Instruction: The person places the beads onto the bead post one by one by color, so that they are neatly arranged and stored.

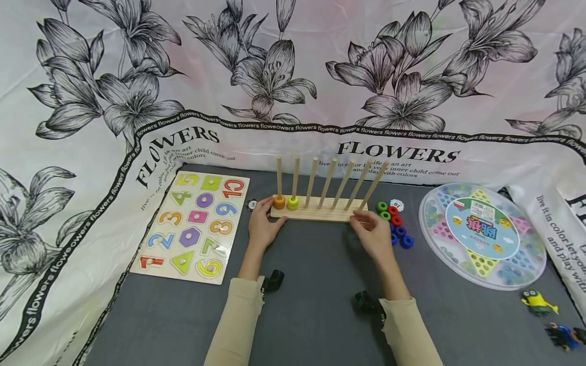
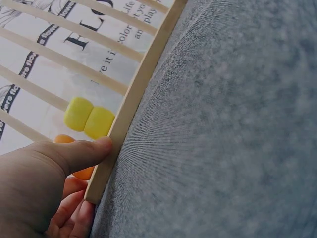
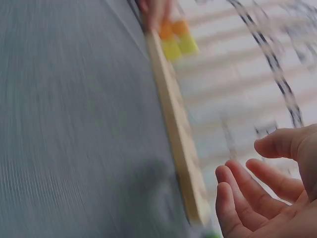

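Taking the rack (image 1: 316, 213) as the middle of a clock dial, with 12 pointing away from the person, it lies lengthwise from 9 to 3 on the grey table (image 1: 316, 295). Seven pegs (image 1: 326, 185) stand in its base. The peg at the 9 o'clock end carries two orange beads (image 1: 279, 203), seated low; the next one carries two yellow beads (image 1: 292, 203).

The left hand (image 1: 267, 223) grips the rack's 9 o'clock end, its thumb pressed on the near edge and its fingers bent round the end. The right hand (image 1: 372, 235) is at 4 o'clock, near the opposite end; in its wrist view, its thumb and fingers are apart, loosely bent, with nothing between them, and a gap separates them from the rack.

Just beyond the right hand, around 3 o'clock, lie loose beads: green (image 1: 381, 207), red (image 1: 396, 220) and blue (image 1: 407, 241), with a white piece (image 1: 397, 205) next to them. Farther out at 3 lies a round game board (image 1: 482, 229). Toward 4, near the table's edge, are a yellow toy (image 1: 538, 303) and a dark blue figure (image 1: 565, 336). At 9 lies a number board (image 1: 197, 229); at 12, a flowered cloth (image 1: 320, 112) rises behind the rack.
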Demonstrator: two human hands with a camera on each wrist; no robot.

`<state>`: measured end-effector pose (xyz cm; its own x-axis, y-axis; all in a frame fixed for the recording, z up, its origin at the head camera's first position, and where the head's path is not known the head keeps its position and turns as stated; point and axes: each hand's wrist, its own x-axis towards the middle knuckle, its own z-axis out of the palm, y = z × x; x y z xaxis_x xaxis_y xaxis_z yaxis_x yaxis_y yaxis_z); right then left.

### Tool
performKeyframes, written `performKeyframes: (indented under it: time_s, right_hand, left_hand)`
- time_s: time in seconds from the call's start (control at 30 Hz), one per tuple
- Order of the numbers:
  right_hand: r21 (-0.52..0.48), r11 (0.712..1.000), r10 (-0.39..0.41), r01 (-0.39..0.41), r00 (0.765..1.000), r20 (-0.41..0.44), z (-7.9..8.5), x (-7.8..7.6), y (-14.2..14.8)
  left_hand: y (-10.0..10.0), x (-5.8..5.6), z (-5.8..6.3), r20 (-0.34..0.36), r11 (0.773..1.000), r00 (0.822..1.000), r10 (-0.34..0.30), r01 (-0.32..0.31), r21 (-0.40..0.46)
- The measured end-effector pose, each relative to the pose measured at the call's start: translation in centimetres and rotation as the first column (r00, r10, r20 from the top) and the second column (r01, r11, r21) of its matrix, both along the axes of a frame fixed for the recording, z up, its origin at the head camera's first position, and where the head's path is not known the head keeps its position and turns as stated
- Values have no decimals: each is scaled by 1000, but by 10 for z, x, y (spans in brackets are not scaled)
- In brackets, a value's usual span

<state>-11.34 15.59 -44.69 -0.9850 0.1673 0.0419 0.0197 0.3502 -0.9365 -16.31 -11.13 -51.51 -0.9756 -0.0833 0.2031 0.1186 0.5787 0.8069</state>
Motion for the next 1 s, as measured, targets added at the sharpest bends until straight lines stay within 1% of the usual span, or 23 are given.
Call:
performKeyframes:
  time_s: [0.1,0.17,0.27,0.33,0.4,0.47,0.57,0.63,0.8,0.9,1.0]
  right_hand:
    - [48,996,-67,68,997,-35,-4,5,32]
    - [101,988,-113,116,993,-35,-3,11,52]
    - [202,964,-176,173,984,-4,-2,21,79]
    - [276,943,-198,185,980,21,-3,27,94]
    - [336,927,-195,164,979,58,-4,32,105]
    - [395,912,-162,114,983,90,-7,36,112]
    - [439,897,-106,45,987,117,-14,41,118]
    - [447,894,-95,37,989,109,-20,42,120]
    - [427,898,-139,103,989,52,-29,43,122]
    - [400,909,-136,115,990,25,-32,42,123]
    - [339,933,-136,123,991,13,-33,42,124]
  left_hand:
    - [-3,-1,0,-1,1000,1000,11,-11,5]
    - [-4,-1,0,3,1000,1000,20,-20,11]
    - [-5,0,0,4,1000,1000,23,-23,14]
    - [-5,0,0,7,1000,1000,21,-21,14]
    - [-5,0,0,11,1000,1000,19,-19,13]
    - [-5,-1,0,14,1000,1000,19,-20,12]
    - [-5,-1,0,21,1000,1000,23,-23,15]
    - [-4,-1,-1,26,1000,999,23,-23,9]
    - [-2,0,-1,23,1000,1000,17,-17,4]
    - [-1,0,-1,18,1000,1000,11,-12,6]
    - [1,1,0,16,1000,1000,3,-3,0]
